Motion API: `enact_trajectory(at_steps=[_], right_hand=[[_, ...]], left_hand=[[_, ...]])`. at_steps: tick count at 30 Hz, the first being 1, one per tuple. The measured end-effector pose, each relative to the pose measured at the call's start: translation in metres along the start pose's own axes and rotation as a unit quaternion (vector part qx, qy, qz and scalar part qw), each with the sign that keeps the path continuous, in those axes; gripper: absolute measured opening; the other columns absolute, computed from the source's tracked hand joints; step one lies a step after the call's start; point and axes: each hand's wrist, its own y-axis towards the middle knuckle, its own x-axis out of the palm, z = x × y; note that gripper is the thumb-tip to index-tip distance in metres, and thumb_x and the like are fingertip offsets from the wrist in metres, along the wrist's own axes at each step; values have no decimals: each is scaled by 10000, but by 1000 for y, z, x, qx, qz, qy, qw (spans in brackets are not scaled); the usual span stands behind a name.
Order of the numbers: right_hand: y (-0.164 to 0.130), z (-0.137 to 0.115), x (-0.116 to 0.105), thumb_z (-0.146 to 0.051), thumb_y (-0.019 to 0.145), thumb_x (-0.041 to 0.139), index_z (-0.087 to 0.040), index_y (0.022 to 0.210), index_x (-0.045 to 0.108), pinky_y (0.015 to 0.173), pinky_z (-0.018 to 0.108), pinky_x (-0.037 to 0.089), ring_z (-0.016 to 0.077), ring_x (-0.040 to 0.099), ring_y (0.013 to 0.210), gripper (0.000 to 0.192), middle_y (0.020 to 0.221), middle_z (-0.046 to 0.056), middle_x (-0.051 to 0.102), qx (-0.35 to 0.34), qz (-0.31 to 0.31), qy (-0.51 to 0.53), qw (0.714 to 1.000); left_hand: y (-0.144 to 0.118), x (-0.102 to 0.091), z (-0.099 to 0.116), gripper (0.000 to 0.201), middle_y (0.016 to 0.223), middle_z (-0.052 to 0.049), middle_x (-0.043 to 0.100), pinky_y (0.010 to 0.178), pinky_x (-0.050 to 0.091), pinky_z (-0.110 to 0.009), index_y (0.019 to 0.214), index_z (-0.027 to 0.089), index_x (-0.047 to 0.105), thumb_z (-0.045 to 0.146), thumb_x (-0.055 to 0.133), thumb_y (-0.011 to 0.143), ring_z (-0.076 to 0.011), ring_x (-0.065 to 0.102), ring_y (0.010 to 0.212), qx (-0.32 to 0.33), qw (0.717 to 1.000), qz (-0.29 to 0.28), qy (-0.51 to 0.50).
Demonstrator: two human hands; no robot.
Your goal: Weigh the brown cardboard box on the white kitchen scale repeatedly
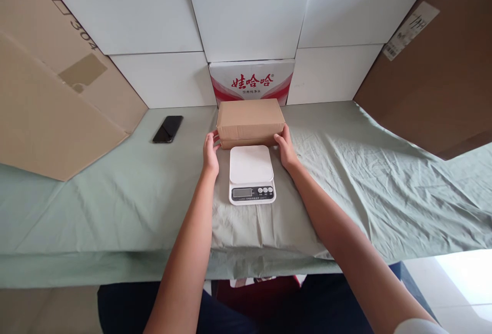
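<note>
A closed brown cardboard box [251, 113] lies on the green cloth behind a white kitchen scale [251, 165]. My left hand [210, 152] is at the box's left end, its fingers against the lower front corner. At the opposite end, my right hand [286, 147] grips the right front corner, thumb on the front face. Between my forearms sits the scale, with nothing on its platform; its small display looks blank, and several round buttons line up beside it.
A black phone [168, 129] lies to the left on the green cloth [126, 190]. Behind the box stands a white and red carton [251, 79] against white panels [249, 11]. Large cardboard sheets flank the table, one at left [57, 83] and one at right [434, 78].
</note>
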Motion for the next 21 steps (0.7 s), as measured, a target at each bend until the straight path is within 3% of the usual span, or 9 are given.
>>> enact_trajectory(at_steps=[5,10,16,21], right_hand=[[-2,-20,3,-588,883,626,-354,1545,391,1345,542,285,299,369,1568,741,1671,28,418,-61,10,1,998],[-20,-48,3,-656,893,628,-350,1620,274,1343,562,290,325,352,1586,864,1698,59,359,-94,15,-15,995],[-71,-54,4,-664,877,682,-374,1663,184,1356,608,235,358,251,1626,974,1709,65,282,-67,21,-49,996],[-101,-55,6,-645,895,663,-396,1668,130,1328,655,262,365,269,1601,972,1684,76,276,-51,22,-69,996]], left_hand=[[-7,3,17,610,1427,-112,661,1016,508,-386,1258,296,686,779,576,903,-289,616,1335,84,996,-29,-3],[-49,-3,46,637,1479,-111,610,1094,475,-420,1424,304,633,730,501,969,-314,556,1399,185,981,-59,27],[-115,-28,53,647,1537,-114,559,1157,428,-457,1457,308,612,713,497,967,-340,495,1460,140,988,-48,38],[-139,-40,50,665,1526,-127,569,1167,429,-492,1454,304,610,725,511,948,-355,502,1460,108,992,-41,42]])
